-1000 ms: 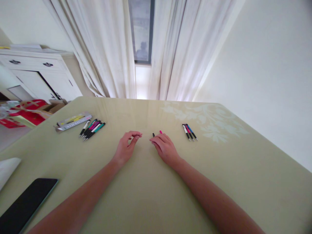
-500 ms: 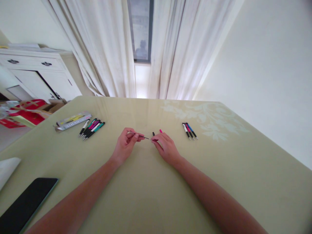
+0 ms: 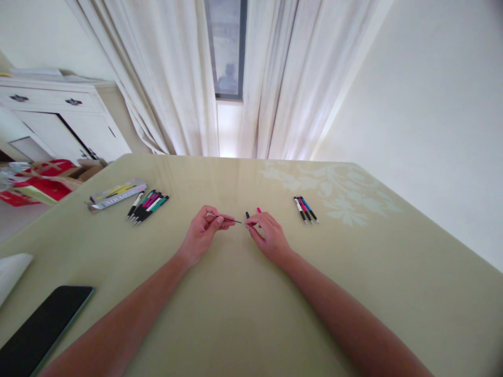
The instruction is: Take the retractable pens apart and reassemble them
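Note:
Pinched in my left hand (image 3: 201, 234) is a thin dark pen refill (image 3: 237, 221), its tip pointing right. My right hand (image 3: 272, 236) has thumb and forefinger pressed together close to that tip. Something tiny and pale seems to be between them, too small to name. Just behind the right fingers lie a black pen part (image 3: 247, 214) and a pink pen part (image 3: 259, 210), both partly hidden by the hand.
Three assembled pens (image 3: 305, 210) lie to the right. On the left is a cluster of several pens (image 3: 148, 207) beside an opened pen box (image 3: 118, 195). A dark phone (image 3: 49, 327) and a white sheet (image 3: 12, 269) rest at the table's near left.
The refill tip and my left fingers have shifted very slightly right. My right fingertips have also moved a touch right. The pens and box stay in place.

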The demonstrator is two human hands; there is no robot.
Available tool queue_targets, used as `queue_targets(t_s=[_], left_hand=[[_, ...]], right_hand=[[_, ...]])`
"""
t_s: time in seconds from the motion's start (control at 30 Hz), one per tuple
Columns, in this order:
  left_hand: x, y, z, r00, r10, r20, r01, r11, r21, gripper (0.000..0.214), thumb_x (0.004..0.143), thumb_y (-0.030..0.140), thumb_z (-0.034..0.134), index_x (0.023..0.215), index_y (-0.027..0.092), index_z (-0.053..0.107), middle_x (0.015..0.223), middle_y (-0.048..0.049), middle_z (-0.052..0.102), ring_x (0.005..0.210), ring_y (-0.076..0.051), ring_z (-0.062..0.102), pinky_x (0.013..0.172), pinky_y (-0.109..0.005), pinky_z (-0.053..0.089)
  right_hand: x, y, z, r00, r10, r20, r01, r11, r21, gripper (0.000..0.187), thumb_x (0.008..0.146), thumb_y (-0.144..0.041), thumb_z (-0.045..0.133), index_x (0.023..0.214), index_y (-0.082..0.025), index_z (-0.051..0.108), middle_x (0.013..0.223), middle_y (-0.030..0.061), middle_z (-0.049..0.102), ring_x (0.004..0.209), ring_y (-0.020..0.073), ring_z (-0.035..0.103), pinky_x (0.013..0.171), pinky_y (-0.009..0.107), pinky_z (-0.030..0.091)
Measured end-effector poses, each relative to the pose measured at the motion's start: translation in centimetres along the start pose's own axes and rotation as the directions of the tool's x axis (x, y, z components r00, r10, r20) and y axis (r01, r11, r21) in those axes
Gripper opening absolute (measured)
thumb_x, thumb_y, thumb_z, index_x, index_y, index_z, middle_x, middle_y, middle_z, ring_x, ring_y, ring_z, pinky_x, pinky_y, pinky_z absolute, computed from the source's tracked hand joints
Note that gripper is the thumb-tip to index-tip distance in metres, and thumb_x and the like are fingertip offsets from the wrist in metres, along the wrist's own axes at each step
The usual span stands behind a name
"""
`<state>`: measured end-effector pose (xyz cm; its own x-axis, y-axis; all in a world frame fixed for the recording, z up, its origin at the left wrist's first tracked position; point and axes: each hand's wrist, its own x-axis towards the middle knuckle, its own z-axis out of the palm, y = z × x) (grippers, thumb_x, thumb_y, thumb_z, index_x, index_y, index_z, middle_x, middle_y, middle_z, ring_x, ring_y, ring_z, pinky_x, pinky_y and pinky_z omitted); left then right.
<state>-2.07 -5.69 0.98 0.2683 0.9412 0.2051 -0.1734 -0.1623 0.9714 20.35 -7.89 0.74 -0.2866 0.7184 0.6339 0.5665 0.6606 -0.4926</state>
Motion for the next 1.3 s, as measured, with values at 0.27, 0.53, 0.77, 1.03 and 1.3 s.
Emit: queue_targets(t_s=[0.27,0.53,0.77,1.03,1.3], left_hand=[[0.0,0.1,-0.1,1.0,-0.019,0.01,0.019,1.0,-0.001,0.037,0.091,0.048,0.068,0.098,0.023,0.043,0.107,-0.0116,0.078,0.094,-0.024,0.076,0.088,-0.042,0.06],[-0.1,-0.1,-0.2,0.993,-0.058,0.107,0.048,0.995,0.092,0.03,0.087,0.042,0.074,0.093,0.019,0.056,0.101,-0.0107,0.078,0.092,-0.022,0.075,0.088,-0.038,0.058],[0.0,-0.6,0.0,0.993,0.007,0.116,-0.054,0.91,0.411,0.02,0.091,0.039,0.067,0.096,0.02,0.073,0.094,-0.0064,0.077,0.088,-0.021,0.072,0.083,-0.035,0.057],[0.3,-1.0,0.0,0.989,0.142,0.031,-0.134,0.813,0.567,0.021,0.099,0.034,0.052,0.102,0.022,0.069,0.098,-0.0051,0.075,0.094,-0.021,0.07,0.089,-0.037,0.054],[0.5,-1.5,-0.4,0.965,0.23,-0.123,-0.098,0.757,0.646,0.021,0.099,0.033,0.049,0.102,0.021,0.066,0.101,-0.0066,0.072,0.096,-0.023,0.067,0.086,-0.038,0.054]], right_hand=[[-0.1,0.0,-0.1,1.0,0.009,0.002,-0.009,1.0,0.008,0.011,0.1,-0.026,0.054,0.103,-0.023,0.065,0.096,0.0059,0.071,0.089,0.0192,0.064,0.097,0.04,0.051],[-0.1,-0.1,-0.2,1.0,-0.01,0.001,0.01,1.0,0.025,0.011,0.1,-0.028,0.056,0.101,-0.023,0.066,0.091,0.0039,0.071,0.086,0.0181,0.065,0.102,0.042,0.049],[-0.1,-0.1,-0.2,1.0,-0.004,0.018,0.004,1.0,-0.003,0.013,0.1,-0.03,0.056,0.099,-0.024,0.067,0.09,0.0039,0.072,0.088,0.0185,0.066,0.093,0.038,0.052],[0.1,-0.1,-0.1,0.993,0.114,-0.027,-0.117,0.983,-0.139,0.022,0.101,-0.036,0.056,0.116,-0.021,0.063,0.106,0.0093,0.071,0.102,0.0236,0.064,0.098,0.041,0.048],[-0.1,0.9,0.8,0.966,0.241,0.091,-0.177,0.877,-0.447,0.013,0.096,-0.024,0.06,0.107,-0.021,0.066,0.101,0.0096,0.073,0.096,0.0278,0.061,0.086,0.041,0.045]])
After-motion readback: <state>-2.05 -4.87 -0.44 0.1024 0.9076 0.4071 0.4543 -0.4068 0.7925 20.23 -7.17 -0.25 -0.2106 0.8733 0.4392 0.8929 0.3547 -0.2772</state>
